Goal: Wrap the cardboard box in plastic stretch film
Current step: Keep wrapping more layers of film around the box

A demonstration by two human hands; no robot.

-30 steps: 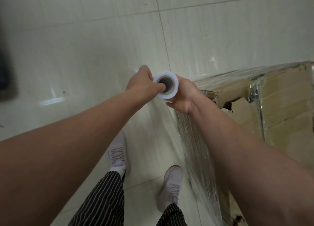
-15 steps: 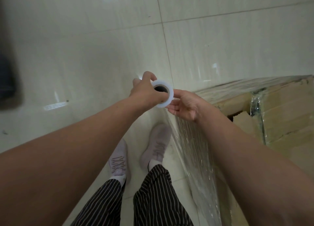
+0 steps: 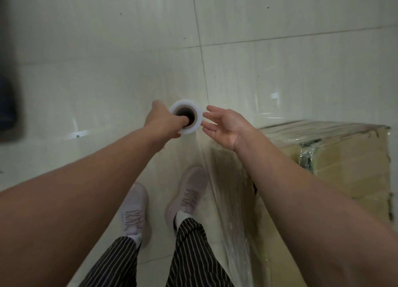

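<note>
1. Loose dark trousers (image 3: 189, 254) carry thin white pinstripes.
2. Pale lilac-grey laced trainers (image 3: 134, 213) cover both feet.
3. White socks (image 3: 180, 217) show above them.
4. The left hand (image 3: 163, 123), right hand (image 3: 226, 128) and forearms (image 3: 86, 189) are bare.

My pale shoes (image 3: 136, 210) stand side by side on glossy cream floor tiles (image 3: 103, 62), below my striped trousers (image 3: 193, 256). A dark, blurred shape (image 3: 7, 108) sits at the left edge.

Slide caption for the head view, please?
Left hand holds film roll by its core, right hand open beside it, film stretched to the cardboard box.
</note>
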